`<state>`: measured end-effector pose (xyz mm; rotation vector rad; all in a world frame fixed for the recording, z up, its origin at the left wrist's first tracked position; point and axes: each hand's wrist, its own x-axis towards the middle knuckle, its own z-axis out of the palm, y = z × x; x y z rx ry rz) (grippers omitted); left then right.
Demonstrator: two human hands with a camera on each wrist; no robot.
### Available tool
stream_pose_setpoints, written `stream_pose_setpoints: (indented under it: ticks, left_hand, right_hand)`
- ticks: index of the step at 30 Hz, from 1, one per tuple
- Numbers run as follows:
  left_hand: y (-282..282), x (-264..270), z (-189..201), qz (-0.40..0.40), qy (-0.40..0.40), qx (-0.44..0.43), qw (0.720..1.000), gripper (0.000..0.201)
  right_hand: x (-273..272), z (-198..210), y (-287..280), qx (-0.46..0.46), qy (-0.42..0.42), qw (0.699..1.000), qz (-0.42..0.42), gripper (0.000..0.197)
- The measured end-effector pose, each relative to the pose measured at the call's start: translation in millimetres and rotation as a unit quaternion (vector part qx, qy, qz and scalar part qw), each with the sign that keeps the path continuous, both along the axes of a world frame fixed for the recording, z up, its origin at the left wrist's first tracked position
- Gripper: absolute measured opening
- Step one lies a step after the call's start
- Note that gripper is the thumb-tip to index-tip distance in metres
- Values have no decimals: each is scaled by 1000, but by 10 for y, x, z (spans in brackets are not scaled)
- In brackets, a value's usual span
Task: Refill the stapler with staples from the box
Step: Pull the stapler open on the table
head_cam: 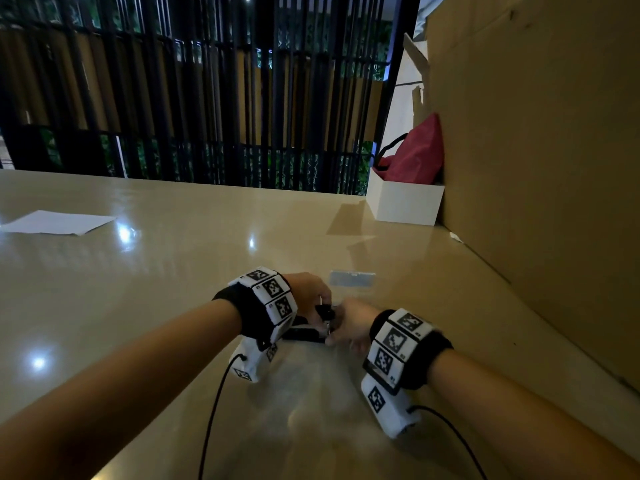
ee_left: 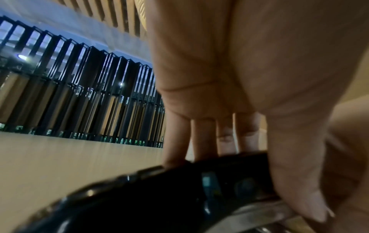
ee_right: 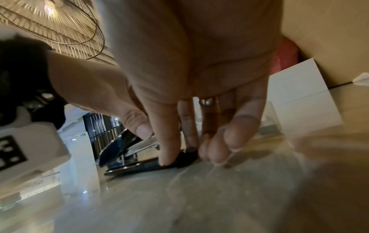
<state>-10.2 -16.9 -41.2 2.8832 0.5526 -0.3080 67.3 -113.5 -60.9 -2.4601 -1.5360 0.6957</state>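
A black stapler (head_cam: 304, 333) lies on the glossy beige table (head_cam: 173, 271) between my two hands. Its top cover (ee_right: 115, 146) is swung up off the metal staple rail (ee_right: 145, 144). My left hand (head_cam: 320, 304) grips the cover from above, fingers over its far side and thumb (ee_left: 299, 189) on the near side by the rail. My right hand (head_cam: 333, 336) pinches the front end of the stapler base (ee_right: 179, 157) between thumb (ee_right: 167, 149) and fingertips. A small clear staple box (head_cam: 351, 281) sits on the table just beyond the hands, untouched.
A white open box (head_cam: 403, 202) with a red bag (head_cam: 415, 157) stands at the back right, against a tall cardboard box (head_cam: 536, 168). A paper sheet (head_cam: 59, 223) lies far left. Black railings (head_cam: 207, 98) run behind the table's far edge. Black cables trail from both wrists.
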Motion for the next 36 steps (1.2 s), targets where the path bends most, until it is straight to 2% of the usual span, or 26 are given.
stream_pose_setpoints:
  ticks: [3,7,10,12,16,20,23,27,29,32,36]
  left_hand:
    - [-44,21,24,0,-22,-13,1000,45]
    - [-1,-64,138,35,-107,-95,989,40]
    - [68,-151,122,66,-154,-132,977,24]
    - [130,-207,98,98,-188,-162,964,15]
    - [241,-338,100,165,-228,-263,923,20]
    - [337,-488,121,188,-241,-297,905,20]
    - [455,-624,178,188,-217,-254,924,19]
    - [665,-813,259,205,-156,-183,949,16]
    - [754,-879,249,225,-104,-145,958,15]
    - [808,-900,177,230,-18,-111,967,15]
    - [787,-844,20,228,58,-97,967,31]
  right_hand:
    - [68,15,6,-10,-20,1000,-9,37]
    - [153,33,-33,-20,-53,998,-7,35]
    - [173,33,-81,-17,-50,999,-4,36]
    - [180,33,-96,-11,-52,999,6,35]
    - [207,18,-88,-15,-57,998,19,19]
    - [237,-3,-64,-19,-60,998,27,34]
    - [252,-7,-50,-26,-72,996,35,26]
    - [286,-11,-32,-28,-79,995,56,32]
    - [301,-11,-26,-34,-84,994,62,25]
    - [318,-27,-22,-35,-82,993,74,26]
    - [352,-45,3,-37,-90,991,88,26]
